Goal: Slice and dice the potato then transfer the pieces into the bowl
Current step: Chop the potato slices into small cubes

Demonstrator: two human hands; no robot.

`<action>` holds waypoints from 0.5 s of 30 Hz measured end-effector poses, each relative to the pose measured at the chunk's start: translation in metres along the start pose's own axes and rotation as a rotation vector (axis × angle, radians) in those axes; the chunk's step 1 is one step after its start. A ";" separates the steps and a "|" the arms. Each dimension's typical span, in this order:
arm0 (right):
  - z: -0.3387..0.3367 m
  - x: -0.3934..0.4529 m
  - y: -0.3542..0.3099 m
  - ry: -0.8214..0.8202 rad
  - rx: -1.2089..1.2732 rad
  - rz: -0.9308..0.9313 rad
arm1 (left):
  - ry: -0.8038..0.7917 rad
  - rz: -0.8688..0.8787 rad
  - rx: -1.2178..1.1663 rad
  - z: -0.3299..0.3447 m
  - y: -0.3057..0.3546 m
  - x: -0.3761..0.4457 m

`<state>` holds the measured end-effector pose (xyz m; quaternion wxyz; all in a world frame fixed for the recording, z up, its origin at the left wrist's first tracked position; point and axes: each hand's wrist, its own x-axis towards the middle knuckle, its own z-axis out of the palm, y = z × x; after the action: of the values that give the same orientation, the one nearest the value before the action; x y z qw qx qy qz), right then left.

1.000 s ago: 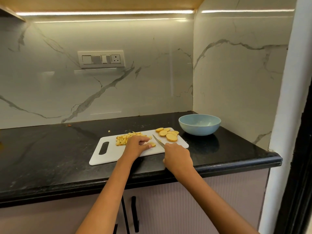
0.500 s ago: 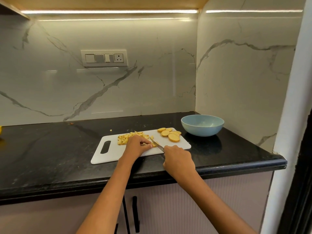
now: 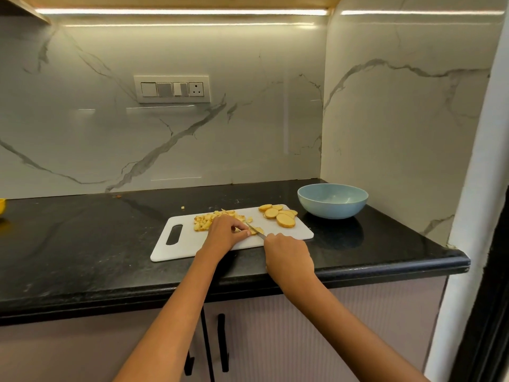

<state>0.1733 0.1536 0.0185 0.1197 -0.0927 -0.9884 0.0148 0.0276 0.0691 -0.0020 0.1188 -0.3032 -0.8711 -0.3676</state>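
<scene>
Steel knife point(image 3: 255, 230) half hidden, right hand point(image 3: 289, 257) gripping

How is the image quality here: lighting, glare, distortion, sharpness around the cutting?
Head view: LED strip gives even warm light; glare streaks on the marble backsplash; wide-angle bending at the pillar; knife blade thin and soft, potato dice blurred together; bowl and potato slices readable.

Yellow diced potato pieces point(image 3: 209, 219) and round potato slices point(image 3: 279, 215) lie on the board; the blue bowl point(image 3: 332, 201) stands upright beside them.
</scene>
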 end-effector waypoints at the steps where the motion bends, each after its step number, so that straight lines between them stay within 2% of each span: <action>1: 0.000 0.002 0.000 0.000 0.009 0.015 | 0.001 0.001 -0.011 0.000 0.000 -0.001; 7: 0.001 0.004 0.006 -0.019 0.102 0.086 | 0.029 -0.009 -0.023 0.002 -0.003 -0.003; 15: 0.004 0.003 0.007 0.004 0.116 0.063 | 0.139 -0.034 -0.046 0.003 -0.007 0.000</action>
<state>0.1709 0.1605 0.0145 0.1263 -0.1166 -0.9822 0.0757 0.0235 0.0676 -0.0078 0.1657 -0.2647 -0.8572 -0.4096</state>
